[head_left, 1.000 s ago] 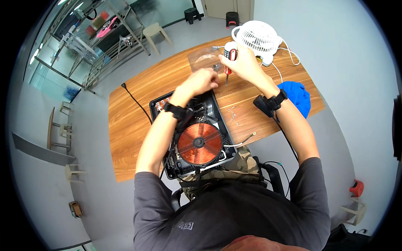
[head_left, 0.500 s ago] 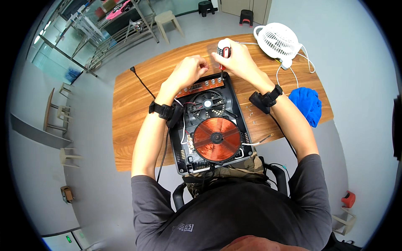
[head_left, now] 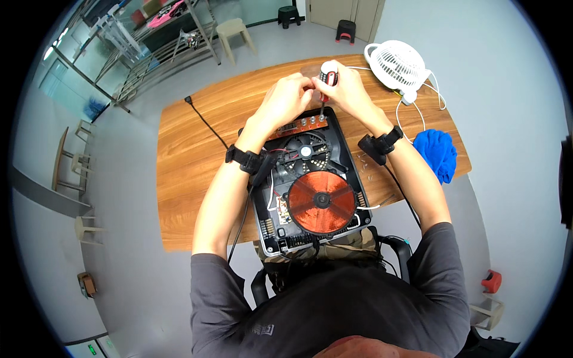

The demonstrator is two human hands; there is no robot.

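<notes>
My right hand (head_left: 346,89) grips a red, white and black screwdriver (head_left: 329,76), held upright with its tip at the right end of an orange control board (head_left: 304,124). My left hand (head_left: 285,98) is closed just left of the screwdriver, fingertips close to it; whatever those fingers hold is hidden. Below both hands lies an opened black appliance housing (head_left: 349,161), with a round fan (head_left: 304,151), a copper coil (head_left: 304,197), a small circuit board (head_left: 282,212) and wires inside. Small screws (head_left: 364,170) lie to its right. A clear plastic piece (head_left: 310,71) is partly hidden behind my hands.
The wooden table (head_left: 197,161) also holds a white fan (head_left: 400,62) with cables, a crumpled blue cloth (head_left: 436,152) and a black plug (head_left: 188,99) with cord. Behind are stools (head_left: 234,33), a metal rack (head_left: 125,68) and a door (head_left: 340,12). A red stool (head_left: 492,280) stands at lower right.
The screwdriver has moved over the board's right end. My left hand has closed in toward it from the left. The housing, hidden partly by my hands a second ago, shows more in view.
</notes>
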